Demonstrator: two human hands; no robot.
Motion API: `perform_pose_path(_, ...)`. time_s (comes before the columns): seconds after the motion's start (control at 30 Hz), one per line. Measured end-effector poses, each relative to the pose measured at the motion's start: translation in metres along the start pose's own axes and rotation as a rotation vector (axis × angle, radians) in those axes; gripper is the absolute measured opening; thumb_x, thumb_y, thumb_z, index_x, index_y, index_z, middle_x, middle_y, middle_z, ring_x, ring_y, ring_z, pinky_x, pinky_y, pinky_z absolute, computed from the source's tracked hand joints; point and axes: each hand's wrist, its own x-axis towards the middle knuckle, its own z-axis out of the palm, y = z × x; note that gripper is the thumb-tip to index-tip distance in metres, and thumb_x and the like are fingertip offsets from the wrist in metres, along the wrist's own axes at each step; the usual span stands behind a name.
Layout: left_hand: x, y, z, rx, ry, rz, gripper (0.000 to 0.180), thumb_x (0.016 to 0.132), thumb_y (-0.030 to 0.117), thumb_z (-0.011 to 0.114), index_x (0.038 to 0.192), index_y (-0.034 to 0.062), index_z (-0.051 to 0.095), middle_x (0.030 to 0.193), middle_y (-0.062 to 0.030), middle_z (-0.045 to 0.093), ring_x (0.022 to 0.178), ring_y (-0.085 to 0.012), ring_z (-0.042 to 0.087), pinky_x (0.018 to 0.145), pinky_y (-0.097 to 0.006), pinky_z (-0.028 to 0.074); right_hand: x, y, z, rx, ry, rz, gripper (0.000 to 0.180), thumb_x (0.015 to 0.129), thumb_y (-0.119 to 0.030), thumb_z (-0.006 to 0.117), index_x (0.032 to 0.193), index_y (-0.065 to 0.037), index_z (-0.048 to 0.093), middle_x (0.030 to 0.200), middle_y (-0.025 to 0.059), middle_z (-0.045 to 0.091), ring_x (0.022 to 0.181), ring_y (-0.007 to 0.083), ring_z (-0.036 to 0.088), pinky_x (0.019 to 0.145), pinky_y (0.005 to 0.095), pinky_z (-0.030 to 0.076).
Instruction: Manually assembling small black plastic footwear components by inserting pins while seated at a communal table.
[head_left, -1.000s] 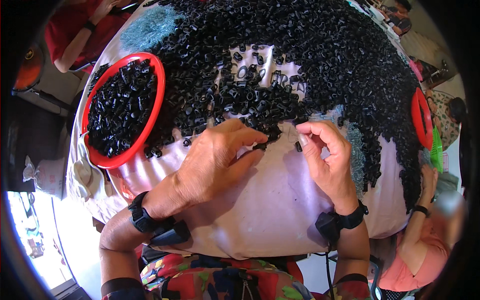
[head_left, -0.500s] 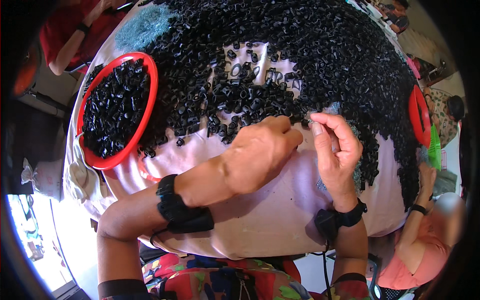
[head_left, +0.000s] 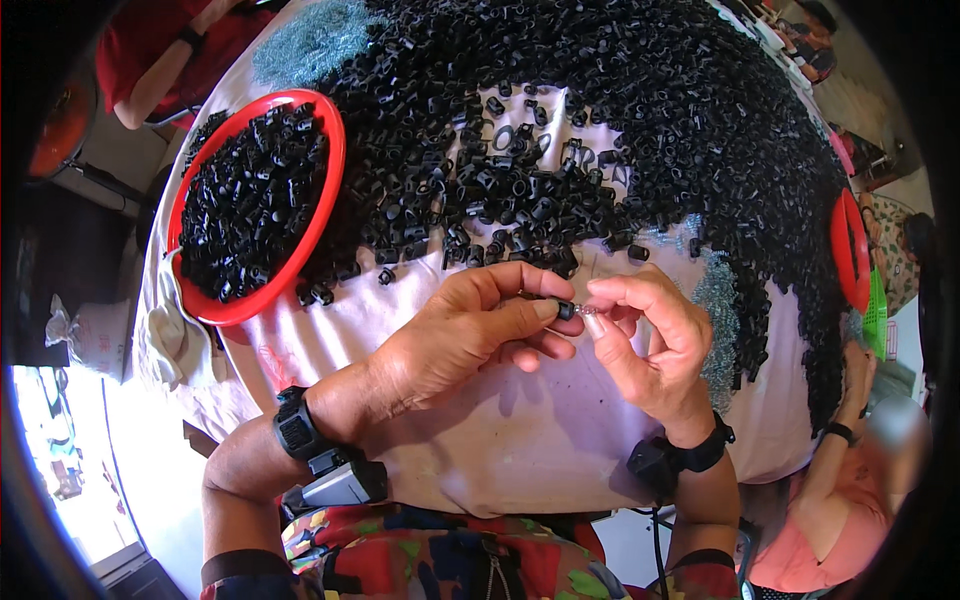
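Above the pale cloth-covered surface (head_left: 500, 450), just in front of the heap of black plastic pieces (head_left: 620, 130), the left hand (head_left: 455, 335) pinches a small black piece (head_left: 566, 309) while the right hand (head_left: 655, 345) closes its grip on a tiny metal part (head_left: 588, 311) touching it.

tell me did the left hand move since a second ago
Yes. The left hand has pulled back from the edge of the black parts pile toward the person and now meets the right hand over bare cloth, pinching a small black part.
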Motion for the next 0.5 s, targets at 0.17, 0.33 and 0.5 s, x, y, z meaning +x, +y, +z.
perform_pose_path(0.17,0.003,-0.011,-0.004,-0.096,-0.008,0.005,0.028,0.107,0.014,0.061,0.130,-0.0009,0.059,0.115,-0.0118,0.071,0.097,-0.0155,0.072,0.078,-0.023,0.056,0.004,-0.005,-0.001,-0.107,-0.037,-0.061,0.023,0.082,0.004,0.076,0.104,-0.003,0.073,0.090,0.0068,0.074,0.069,0.0168,0.064,0.061,0.0278,0.050)
perform_pose_path(0.33,0.003,-0.017,-0.002,0.027,0.029,0.135,0.025,0.105,0.011,0.061,0.128,0.0000,0.060,0.109,-0.0087,0.071,0.094,-0.0150,0.072,0.076,-0.023,0.056,0.005,-0.007,-0.001,-0.165,-0.026,-0.080,0.023,0.079,0.006,0.076,0.100,-0.003,0.073,0.088,0.0088,0.074,0.070,0.0232,0.065,0.065,0.0331,0.051)
perform_pose_path(0.5,-0.002,-0.005,0.006,-0.059,0.100,0.138,0.017,0.105,0.010,0.060,0.120,0.0029,0.063,0.111,-0.0108,0.072,0.091,-0.0147,0.072,0.071,-0.023,0.054,0.002,-0.002,-0.006,-0.173,-0.030,-0.124,0.020,0.082,0.006,0.075,0.100,-0.002,0.073,0.088,0.0079,0.073,0.071,0.0220,0.064,0.064,0.0327,0.049)
